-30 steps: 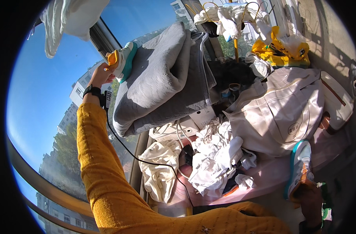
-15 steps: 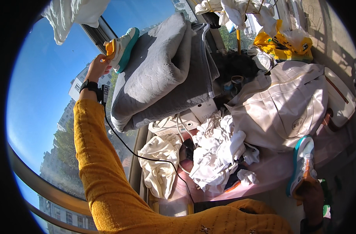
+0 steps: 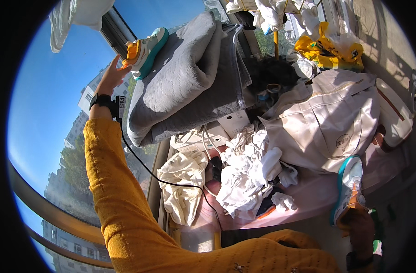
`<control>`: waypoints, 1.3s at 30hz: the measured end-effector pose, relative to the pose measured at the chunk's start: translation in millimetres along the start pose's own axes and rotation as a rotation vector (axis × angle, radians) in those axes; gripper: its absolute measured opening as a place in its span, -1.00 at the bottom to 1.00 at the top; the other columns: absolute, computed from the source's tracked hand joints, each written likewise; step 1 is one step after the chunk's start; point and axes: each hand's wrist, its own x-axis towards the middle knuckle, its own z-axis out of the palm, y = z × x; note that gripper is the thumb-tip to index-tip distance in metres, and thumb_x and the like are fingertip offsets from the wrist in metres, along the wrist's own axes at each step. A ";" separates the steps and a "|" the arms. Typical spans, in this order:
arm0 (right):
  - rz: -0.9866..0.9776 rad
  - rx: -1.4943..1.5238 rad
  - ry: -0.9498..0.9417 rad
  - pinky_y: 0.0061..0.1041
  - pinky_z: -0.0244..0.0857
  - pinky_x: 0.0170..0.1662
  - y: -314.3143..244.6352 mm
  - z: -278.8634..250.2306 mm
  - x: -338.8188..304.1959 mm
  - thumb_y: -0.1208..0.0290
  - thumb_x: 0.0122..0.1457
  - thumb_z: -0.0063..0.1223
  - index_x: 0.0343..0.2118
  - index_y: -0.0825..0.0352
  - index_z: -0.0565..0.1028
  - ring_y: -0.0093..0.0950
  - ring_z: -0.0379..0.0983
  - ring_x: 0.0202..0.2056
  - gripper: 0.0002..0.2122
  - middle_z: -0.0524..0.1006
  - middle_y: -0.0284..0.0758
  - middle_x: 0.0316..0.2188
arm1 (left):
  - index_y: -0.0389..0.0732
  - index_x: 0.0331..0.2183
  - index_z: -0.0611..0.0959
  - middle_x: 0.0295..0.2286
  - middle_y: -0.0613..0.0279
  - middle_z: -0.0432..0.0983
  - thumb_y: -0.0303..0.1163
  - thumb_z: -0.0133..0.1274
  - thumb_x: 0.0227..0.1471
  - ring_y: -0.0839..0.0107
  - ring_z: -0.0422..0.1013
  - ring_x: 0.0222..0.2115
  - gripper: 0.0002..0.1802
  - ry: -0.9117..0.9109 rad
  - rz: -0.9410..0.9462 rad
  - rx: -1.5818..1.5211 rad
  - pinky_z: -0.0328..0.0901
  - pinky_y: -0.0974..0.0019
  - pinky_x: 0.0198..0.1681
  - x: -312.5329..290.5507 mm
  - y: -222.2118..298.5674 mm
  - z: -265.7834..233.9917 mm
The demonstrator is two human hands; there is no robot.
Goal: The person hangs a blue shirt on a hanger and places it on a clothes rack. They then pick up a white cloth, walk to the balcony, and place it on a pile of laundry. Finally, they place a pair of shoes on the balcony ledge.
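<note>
A white, teal and orange sneaker lies on the upper left slope of a folded grey blanket. My left hand is beside its orange heel, fingers stretched out and apart, holding nothing. A matching sneaker is in my right hand at the lower right. That hand is closed round its heel end, in shadow, and the toe points up, close to a beige bag.
A white pile of crumpled cloth and a cream garment lie below the blanket. A black cable runs from my left wrist. A window stands at left. Yellow plastic bag and hanging laundry are at the back.
My left hand has let go of the sneaker on the blanket; its fingers have opened and drawn slightly away. My right hand still grips the other sneaker. The view has shifted slightly.
</note>
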 end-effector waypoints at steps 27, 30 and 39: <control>-0.859 -0.310 0.125 -0.46 0.30 -0.42 -68.6 -160.3 111.2 0.39 -0.20 0.09 -0.56 0.26 0.46 -0.46 0.34 -0.44 -0.89 0.37 -0.44 -0.55 | -0.25 0.04 0.41 -0.25 0.04 0.43 -0.43 0.21 -0.07 0.02 0.48 -0.34 -0.40 -0.548 0.989 -0.393 0.41 0.09 -0.35 -449.7 305.1 120.9; -0.952 -0.280 0.217 -0.50 0.27 -0.45 -82.5 -148.2 124.8 0.38 -0.21 0.06 -0.60 0.22 0.42 -0.48 0.30 -0.48 -0.91 0.29 -0.43 -0.59 | -0.25 -0.24 0.49 -0.37 0.10 0.43 -0.46 0.21 -0.11 0.08 0.48 -0.40 -0.66 -0.330 0.997 -0.214 0.40 0.15 -0.39 -454.1 298.7 118.9; -0.773 -0.018 0.103 -0.41 0.40 -0.21 -68.4 -159.7 123.7 0.37 -0.13 0.32 -0.14 0.27 0.57 -0.38 0.50 -0.25 -0.60 0.51 -0.33 -0.13 | -0.24 -0.25 0.56 -0.16 0.13 0.50 -0.53 0.25 -0.15 0.04 0.51 -0.31 -0.67 -0.029 0.774 -0.095 0.43 0.20 -0.28 -412.4 220.9 60.8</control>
